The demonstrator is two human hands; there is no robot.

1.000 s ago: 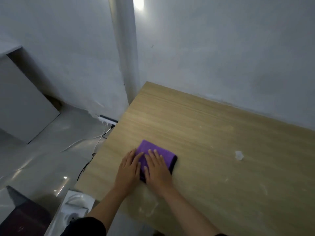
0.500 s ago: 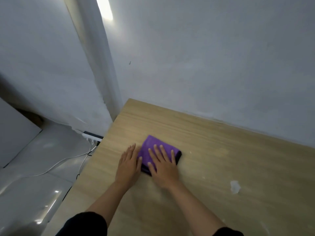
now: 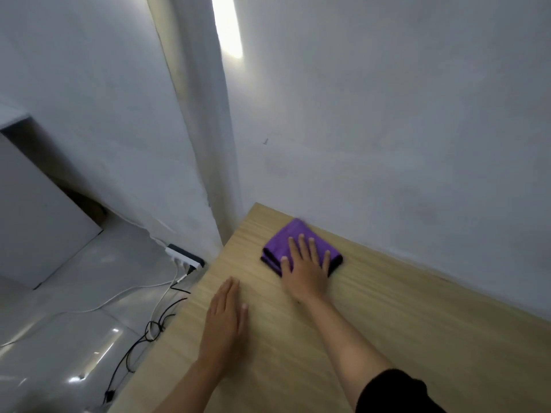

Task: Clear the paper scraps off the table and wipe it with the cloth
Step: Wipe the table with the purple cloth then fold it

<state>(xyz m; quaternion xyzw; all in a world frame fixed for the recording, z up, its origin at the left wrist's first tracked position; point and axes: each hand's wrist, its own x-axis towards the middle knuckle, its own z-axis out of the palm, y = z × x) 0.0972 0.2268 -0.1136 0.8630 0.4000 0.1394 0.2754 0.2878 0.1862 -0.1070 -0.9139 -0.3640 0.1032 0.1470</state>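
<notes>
A folded purple cloth (image 3: 286,241) lies on the light wooden table (image 3: 402,323), close to its far left corner and the wall. My right hand (image 3: 307,268) presses flat on the cloth with straight, spread fingers. My left hand (image 3: 226,320) rests flat on the bare tabletop, nearer to me and to the left, apart from the cloth. No paper scrap shows in this view.
A white wall (image 3: 387,129) runs along the table's far edge, with a pillar (image 3: 205,144) at the corner. On the floor left of the table lie a power strip (image 3: 185,257) and tangled cables (image 3: 149,326). The table's left edge is just beside my left hand.
My right hand has pushed the cloth away toward the far corner by the wall. My left hand came off the cloth and stays behind on the table. The paper scrap has left the view.
</notes>
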